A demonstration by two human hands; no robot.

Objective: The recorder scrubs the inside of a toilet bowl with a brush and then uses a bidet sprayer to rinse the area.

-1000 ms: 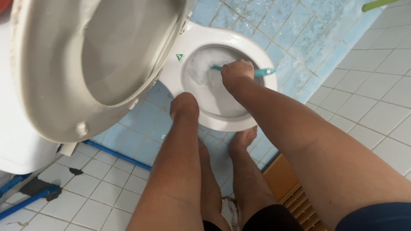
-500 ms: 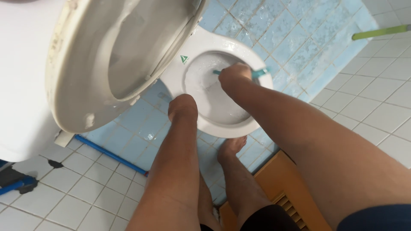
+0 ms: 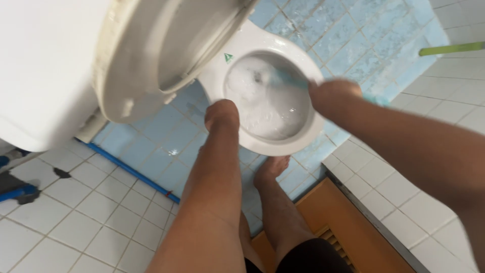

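Note:
My left hand [image 3: 222, 114] has its fingers curled and presses on the near left rim of the white toilet bowl [image 3: 255, 40]. Motion blurs my right hand [image 3: 334, 96], which sits at the bowl's right rim, shut on a teal brush [image 3: 290, 79] whose head end reaches over the foamy water [image 3: 268, 101]. The seat and lid [image 3: 166, 45] stand raised against the white tank [image 3: 45, 65].
A blue pipe [image 3: 126, 169] runs along the wet blue floor tiles left of the bowl. A green handle [image 3: 449, 49] lies at the upper right. An orange wooden threshold [image 3: 353, 227] sits at the lower right. My bare foot [image 3: 273, 169] stands before the bowl.
My right hand has swept with the brush from inside the bowl out to its right rim. The view has shifted, so the tank fills more of the left. My left hand stays on the rim.

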